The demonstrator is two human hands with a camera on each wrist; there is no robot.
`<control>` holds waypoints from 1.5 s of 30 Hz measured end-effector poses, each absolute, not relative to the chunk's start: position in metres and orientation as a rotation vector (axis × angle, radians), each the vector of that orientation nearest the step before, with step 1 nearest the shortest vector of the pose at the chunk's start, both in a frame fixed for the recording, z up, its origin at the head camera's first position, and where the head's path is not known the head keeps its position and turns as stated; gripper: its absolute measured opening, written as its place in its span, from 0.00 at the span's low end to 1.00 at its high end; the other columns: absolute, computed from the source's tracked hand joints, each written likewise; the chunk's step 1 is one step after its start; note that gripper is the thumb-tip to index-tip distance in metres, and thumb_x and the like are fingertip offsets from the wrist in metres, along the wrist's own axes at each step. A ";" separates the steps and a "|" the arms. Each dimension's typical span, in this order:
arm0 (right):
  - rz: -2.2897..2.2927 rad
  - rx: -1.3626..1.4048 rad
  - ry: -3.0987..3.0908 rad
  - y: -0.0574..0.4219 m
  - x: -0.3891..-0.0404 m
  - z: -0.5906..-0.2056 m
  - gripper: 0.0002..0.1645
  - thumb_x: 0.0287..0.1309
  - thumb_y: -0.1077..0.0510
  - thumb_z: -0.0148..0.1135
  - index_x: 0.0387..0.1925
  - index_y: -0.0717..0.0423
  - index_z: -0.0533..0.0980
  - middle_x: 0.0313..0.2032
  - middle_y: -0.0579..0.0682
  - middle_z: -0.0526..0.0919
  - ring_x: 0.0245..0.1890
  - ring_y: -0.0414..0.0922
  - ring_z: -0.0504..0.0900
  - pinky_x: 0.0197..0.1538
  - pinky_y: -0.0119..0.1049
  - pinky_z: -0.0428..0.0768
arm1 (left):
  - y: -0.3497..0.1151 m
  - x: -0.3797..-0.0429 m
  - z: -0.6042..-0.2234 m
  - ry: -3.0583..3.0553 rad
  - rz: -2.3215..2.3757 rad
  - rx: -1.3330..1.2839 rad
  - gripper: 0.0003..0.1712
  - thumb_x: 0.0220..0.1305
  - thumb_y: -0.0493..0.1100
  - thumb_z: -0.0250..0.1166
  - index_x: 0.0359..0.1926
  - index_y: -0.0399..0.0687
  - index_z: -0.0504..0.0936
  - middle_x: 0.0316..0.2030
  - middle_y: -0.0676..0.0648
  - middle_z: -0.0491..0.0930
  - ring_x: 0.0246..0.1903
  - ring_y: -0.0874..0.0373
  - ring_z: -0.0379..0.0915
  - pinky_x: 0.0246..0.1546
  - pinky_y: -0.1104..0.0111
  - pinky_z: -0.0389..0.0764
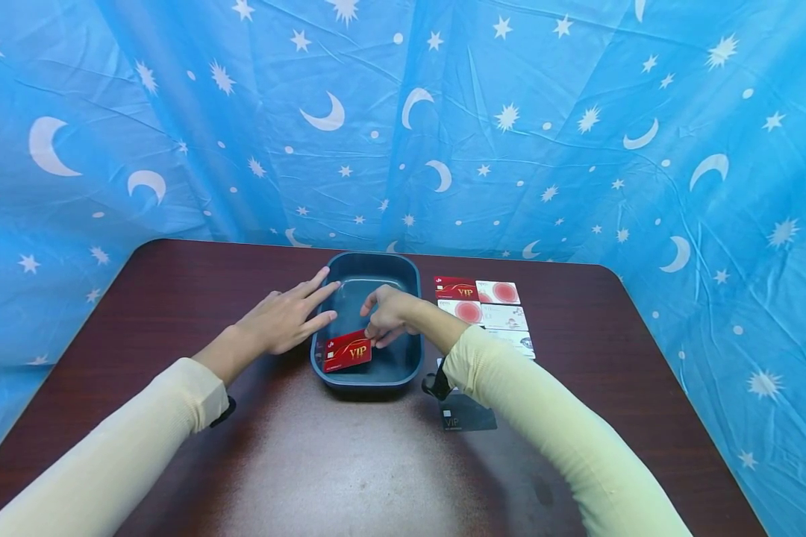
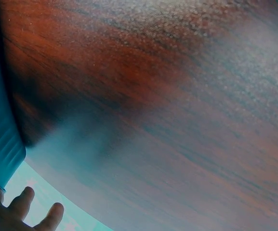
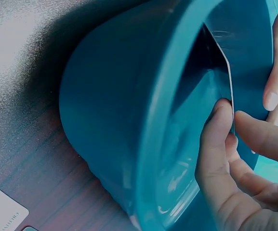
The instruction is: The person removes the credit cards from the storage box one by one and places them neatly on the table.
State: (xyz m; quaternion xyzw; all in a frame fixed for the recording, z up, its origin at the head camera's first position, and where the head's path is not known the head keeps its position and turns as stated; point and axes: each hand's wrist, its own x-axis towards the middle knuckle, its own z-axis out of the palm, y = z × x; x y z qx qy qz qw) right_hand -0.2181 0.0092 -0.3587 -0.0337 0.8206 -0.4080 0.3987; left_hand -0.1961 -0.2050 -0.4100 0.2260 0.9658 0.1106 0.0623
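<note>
A dark blue basin (image 1: 369,383) stands on the table. Inside its left part a red VIP card (image 1: 345,352) is tilted, and my right hand (image 1: 392,315) pinches its right end between thumb and fingers. The right wrist view shows this card (image 3: 231,86) edge-on, the thumb on one face and a finger on the other. My left hand (image 1: 290,317) is at the basin's left side, fingers spread and mostly straight, fingertips at the rim. Only several of its fingertips (image 2: 54,214) show in the left wrist view, beside the basin's outer wall.
Right of the basin, cards lie in rows: another red VIP card (image 1: 456,289), a white card with a red circle (image 1: 499,292) and several other white ones. A black VIP card (image 1: 469,414) lies nearer, partly behind the right forearm. A blue curtain (image 1: 403,149) hangs behind the table.
</note>
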 end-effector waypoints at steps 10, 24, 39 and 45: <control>-0.984 -0.137 2.116 0.014 -0.218 -0.355 0.07 0.63 0.68 0.63 0.42 0.68 0.82 0.41 0.59 0.85 0.31 0.48 0.85 0.42 0.42 0.86 | -0.204 -0.196 -0.409 2.917 0.334 0.681 0.40 0.73 0.61 0.52 0.78 0.51 0.55 0.78 0.38 0.45 0.71 0.36 0.55 0.59 0.34 0.66; -0.987 -0.263 2.163 0.053 -0.223 -0.334 0.09 0.64 0.67 0.63 0.45 0.64 0.83 0.44 0.58 0.85 0.38 0.50 0.85 0.41 0.40 0.86 | -0.202 -0.198 -0.408 2.918 0.319 0.666 0.41 0.73 0.62 0.51 0.78 0.52 0.53 0.78 0.39 0.44 0.72 0.36 0.54 0.60 0.34 0.64; -0.977 -0.262 2.239 0.129 -0.230 -0.310 0.11 0.65 0.69 0.58 0.47 0.67 0.81 0.46 0.60 0.84 0.38 0.50 0.84 0.48 0.48 0.84 | -0.203 -0.195 -0.407 2.918 0.336 0.695 0.38 0.75 0.60 0.50 0.78 0.50 0.54 0.78 0.39 0.43 0.72 0.37 0.54 0.60 0.34 0.64; -0.951 -0.218 2.264 0.154 -0.228 -0.310 0.10 0.66 0.68 0.58 0.46 0.66 0.81 0.47 0.61 0.83 0.38 0.51 0.84 0.48 0.49 0.84 | -0.205 -0.194 -0.407 2.909 0.339 0.705 0.38 0.76 0.59 0.49 0.78 0.49 0.54 0.78 0.38 0.43 0.72 0.37 0.54 0.60 0.34 0.64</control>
